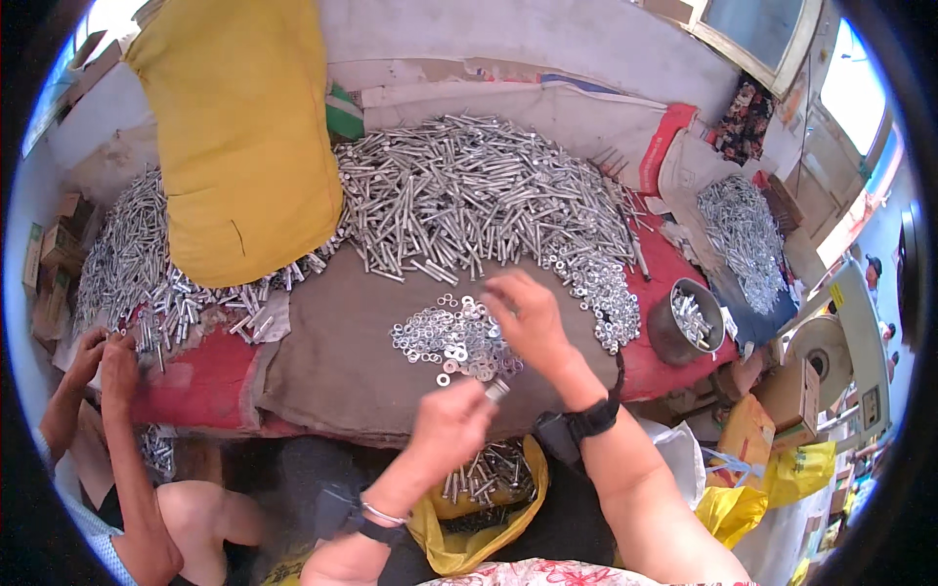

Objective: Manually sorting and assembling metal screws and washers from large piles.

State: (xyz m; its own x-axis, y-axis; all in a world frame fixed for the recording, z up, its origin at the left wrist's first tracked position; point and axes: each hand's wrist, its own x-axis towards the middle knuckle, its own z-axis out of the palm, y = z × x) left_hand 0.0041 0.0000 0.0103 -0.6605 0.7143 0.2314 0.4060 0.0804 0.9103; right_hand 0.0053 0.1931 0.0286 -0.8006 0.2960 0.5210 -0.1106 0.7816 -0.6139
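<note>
My left hand is closed around a silver metal bolt, whose end sticks out past the fingers near the cloth's front edge. Over the far right side of a pile of flat washers hovers my right hand, its fingers bent and drawn together. Whatever those fingertips may pinch is too small and blurred to make out. The washers lie loose on a brown cloth. Below my left hand, a yellow bag with its mouth spread holds several bolts.
A large heap of bolts spans the back. Nuts spill down its right side, beside a metal pot of parts. A full yellow sack stands left. Another person's hands work at the left edge. More small parts lie far right.
</note>
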